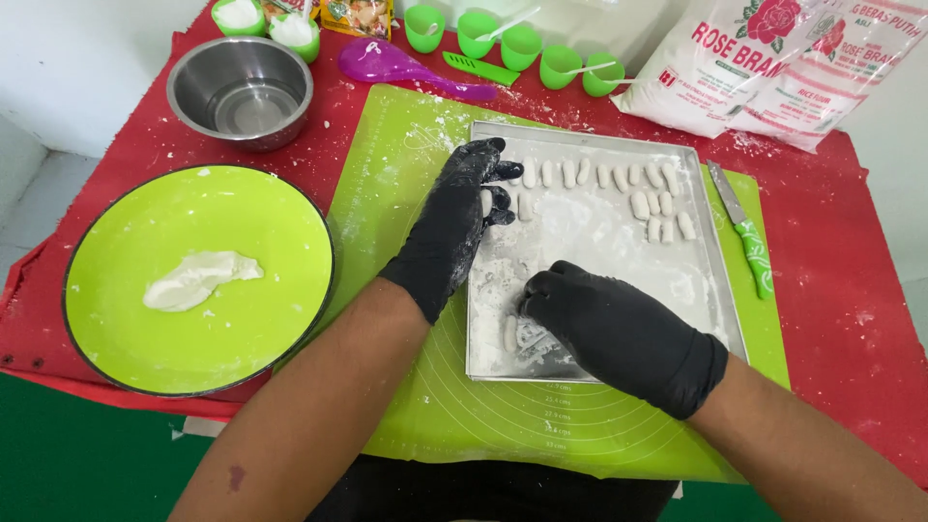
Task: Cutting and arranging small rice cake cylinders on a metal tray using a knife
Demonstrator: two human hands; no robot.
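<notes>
A square metal tray (pixel 720 290) dusted with flour lies on a green silicone mat (pixel 406 193). Small white dough logs (pixel 638 203) sit in rows along the tray's far side. My left hand (pixel 449 227), in a black glove, rests at the tray's left edge with its fingers around a dough log (pixel 486 201). My right hand (pixel 619 333), also black-gloved, presses down on the floured near-left part of the tray, next to another dough piece (pixel 510 333). Whether it grips anything is hidden under the fingers.
A large green plate (pixel 116 319) with a lump of white dough (pixel 198 278) is on the left. Behind it stand a steel bowl (pixel 240 92), a purple rice paddle (pixel 406 68), several green cups (pixel 522 43) and two flour bags (pixel 764 63). A green-handled knife (pixel 744 232) lies right of the tray.
</notes>
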